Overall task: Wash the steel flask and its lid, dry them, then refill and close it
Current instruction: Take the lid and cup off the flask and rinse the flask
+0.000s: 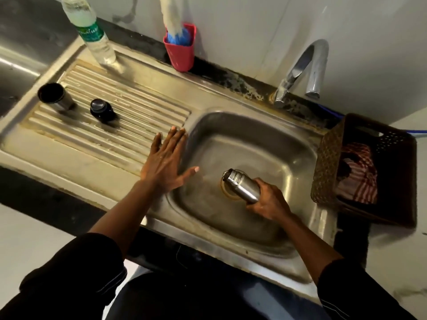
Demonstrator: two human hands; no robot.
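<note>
Head view, from the bottom of the frame upward: two dark sleeves reach out over the front edge of a steel sink (298,144) set in a dark table (46,197). At lower right of centre the right hand (269,205) grips the steel flask (242,187) round its base, fingers curled about the body. The flask lies tilted inside the basin, its open threaded mouth pointing to the upper left, right above the drain ring (227,195). Left of it the left hand (165,162) is wide open, palm down and fingers spread. Its fingertips are over the ridge between the basin and the drainboard (129,116), and its thumb juts out over the basin. I cannot tell whether it touches the steel.

Farther back on the ribbed drainboard, at centre left, a black stopper (100,110) with a shiny top stands near a steel cup (55,98), the two apart. A brown perforated basket (328,158) sits at the right edge, just beside the sink, holding a red-and-white striped cloth (355,179).

Along the back wall stand a clear plastic water bottle (92,31) with a green label at upper left, a red holder (180,54) with a blue-and-white brush (173,17) at upper centre, and a chrome tap (302,70) at upper right.
</note>
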